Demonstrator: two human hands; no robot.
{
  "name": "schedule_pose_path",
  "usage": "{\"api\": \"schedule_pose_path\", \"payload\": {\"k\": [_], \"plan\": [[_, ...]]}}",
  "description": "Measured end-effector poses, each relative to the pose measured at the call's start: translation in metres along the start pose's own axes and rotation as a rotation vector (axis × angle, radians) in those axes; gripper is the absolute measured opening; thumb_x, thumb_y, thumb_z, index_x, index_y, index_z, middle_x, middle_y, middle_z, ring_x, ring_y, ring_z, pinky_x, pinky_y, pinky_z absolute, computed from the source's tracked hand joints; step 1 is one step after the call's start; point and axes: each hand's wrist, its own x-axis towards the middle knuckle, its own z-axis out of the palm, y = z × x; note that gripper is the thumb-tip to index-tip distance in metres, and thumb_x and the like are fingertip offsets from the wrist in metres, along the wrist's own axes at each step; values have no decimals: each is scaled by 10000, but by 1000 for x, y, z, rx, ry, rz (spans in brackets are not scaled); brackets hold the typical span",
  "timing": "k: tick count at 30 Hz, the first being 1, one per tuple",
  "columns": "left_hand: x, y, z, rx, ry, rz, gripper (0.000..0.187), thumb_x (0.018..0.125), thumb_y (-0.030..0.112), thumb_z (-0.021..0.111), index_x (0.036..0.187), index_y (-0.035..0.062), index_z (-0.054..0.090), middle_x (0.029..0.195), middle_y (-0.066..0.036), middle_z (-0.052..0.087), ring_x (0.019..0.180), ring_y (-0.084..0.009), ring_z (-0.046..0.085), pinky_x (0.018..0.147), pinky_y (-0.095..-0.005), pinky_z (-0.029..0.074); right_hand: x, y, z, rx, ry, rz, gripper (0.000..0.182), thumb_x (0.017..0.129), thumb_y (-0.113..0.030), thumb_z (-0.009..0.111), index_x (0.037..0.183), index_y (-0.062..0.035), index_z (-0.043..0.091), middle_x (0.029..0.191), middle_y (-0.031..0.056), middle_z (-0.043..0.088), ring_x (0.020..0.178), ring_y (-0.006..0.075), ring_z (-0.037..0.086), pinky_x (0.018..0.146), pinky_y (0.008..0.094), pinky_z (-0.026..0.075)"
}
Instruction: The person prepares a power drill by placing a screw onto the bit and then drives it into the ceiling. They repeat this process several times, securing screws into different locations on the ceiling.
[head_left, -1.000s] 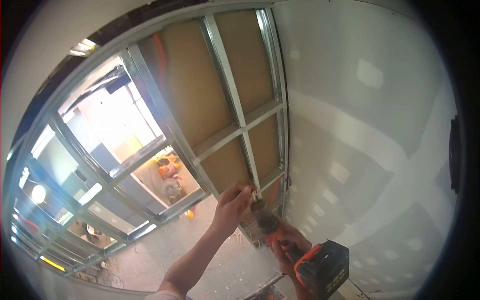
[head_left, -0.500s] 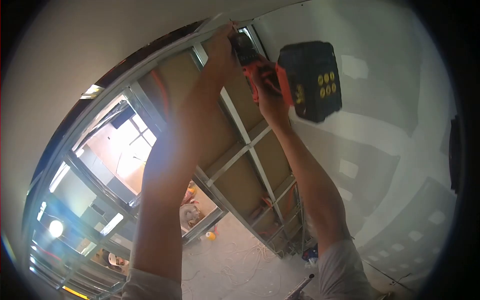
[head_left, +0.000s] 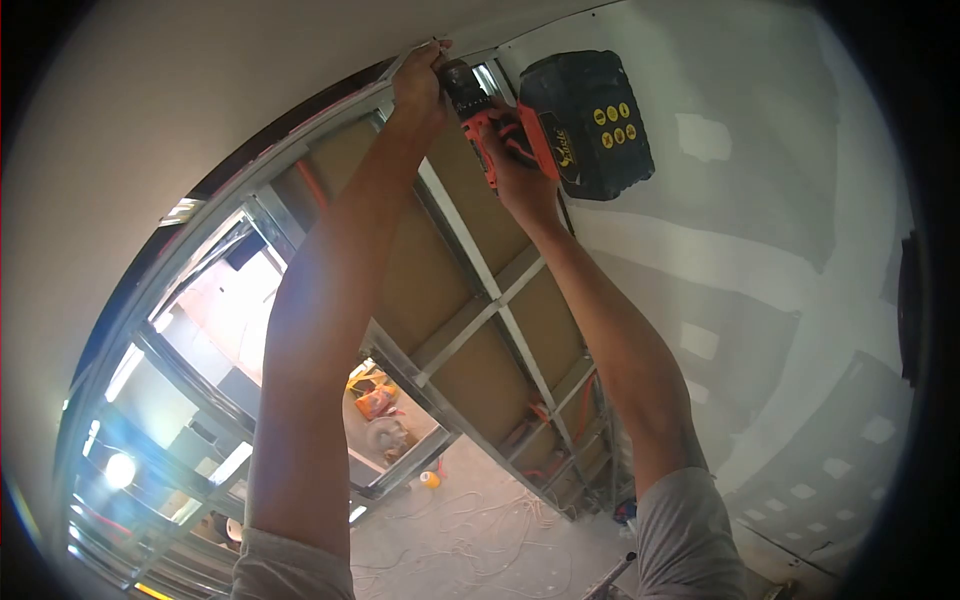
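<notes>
A red and black cordless drill [head_left: 482, 135] is raised overhead, its large black battery [head_left: 588, 128] with yellow symbols turned toward me. My right hand [head_left: 515, 175] is wrapped around the drill's handle. Up at the top of the metal stud frame [head_left: 500, 295], the drill's chuck points toward the corner where frame and ceiling meet. My left hand [head_left: 418, 85] is right beside the chuck, its fingers closed up against the ceiling edge. Whatever those fingers pinch is too small or hidden to make out.
White plasterboard [head_left: 740, 210] with patched joints stands at the right. A ceiling panel [head_left: 200, 90] spans the upper left. Loose cords [head_left: 480, 540] trail over the concrete floor. Orange items [head_left: 375, 400] lie beyond the door opening, and a bright lamp [head_left: 120, 470] glows lower left.
Both my hands and the drill have shifted slightly left; the battery has also moved up. The view has moved a little, with more of the orange items showing past my left arm.
</notes>
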Motion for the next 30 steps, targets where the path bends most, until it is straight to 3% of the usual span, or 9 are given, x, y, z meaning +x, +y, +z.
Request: {"api": "schedule_pose_path", "payload": {"k": [3, 5, 8, 13, 16, 19, 21, 28, 30], "plan": [[-17, -1, -5, -80, 129, -17, 274, 981, 183, 600, 1171, -13, 583, 967, -64, 596, 932, -155, 577, 826, -299, 474, -3, -7, -3, 47, -77, 125, 261, 971, -150, 650, 1215, -63, 631, 1005, 26, 631, 831, 92, 602, 742, 262, 499], [-39, 18, -21, 527, 565, 32, 360, 954, 222, 670, 1209, -1, 547, 986, -66, 592, 976, -151, 573, 844, -267, 456, -3, -14, 2, 151, -89, 293, 300, 973, -167, 650, 1247, -51, 613, 1064, 19, 655, 865, 68, 608, 759, 244, 503], [-110, 88, -37, 41, 231, 405, 294, 896, 260, 771, 1033, 126, 547, 796, 54, 501, 684, -59, 417, 637, -223, 326, -1, -4, 15, 227, 26, 283, 227, 974, -197, 656, 1148, -52, 661, 968, 17, 675, 826, 99, 636, 719, 267, 510], [-108, 103, -61, 180, 185, 319, 281, 920, 291, 746, 917, 163, 496, 732, 70, 411, 653, -47, 350, 591, -230, 284, -3, 13, 21, 153, 32, 233, 149, 943, -168, 700, 1020, -42, 715, 888, 21, 707, 823, 133, 684, 722, 290, 540], [-104, 99, -63, 270, 244, 379, 399, 930, 340, 726, 1061, 50, 486, 762, 50, 453, 630, -29, 361, 545, -227, 304, -12, 45, 26, 50, -31, 57, 213, 969, -175, 660, 1144, -57, 688, 1043, 46, 706, 980, 154, 677, 837, 309, 553], [-105, 100, -59, 273, 179, 376, 411, 939, 349, 712, 1070, 51, 460, 759, 38, 455, 629, -40, 377, 550, -221, 314, -23, 75, 19, -1388, -52, -847, 304, 1031, -211, 549, 1268, -32, 615, 1133, 13, 673, 1004, 93, 647, 879, 255, 516], [-104, 97, -51, 252, 283, 401, 342, 939, 339, 718, 964, 113, 463, 718, 53, 425, 629, -60, 364, 565, -229, 299, -21, 85, 22, -1518, -217, -1003, 305, 1032, -216, 542, 1258, -23, 611, 1143, 17, 665, 1038, 100, 634, 893, 259, 512], [-106, 91, -44, 276, 342, 412, 413, 927, 440, 705, 956, 103, 466, 761, 33, 441, 666, -57, 386, 590, -224, 319, -16, 57, 13, -831, -351, -496, 262, 1000, -239, 582, 1155, -30, 619, 1017, 16, 638, 913, 100, 609, 787, 262, 488], [-111, 92, -54, 300, 262, 342, 415, 987, 366, 637, 1146, 36, 443, 843, 8, 496, 761, -59, 443, 628, -255, 402, -12, 42, 2, -543, -345, -260, 253, 991, -245, 594, 1125, -32, 622, 981, 16, 630, 877, 100, 602, 757, 263, 481]]}}
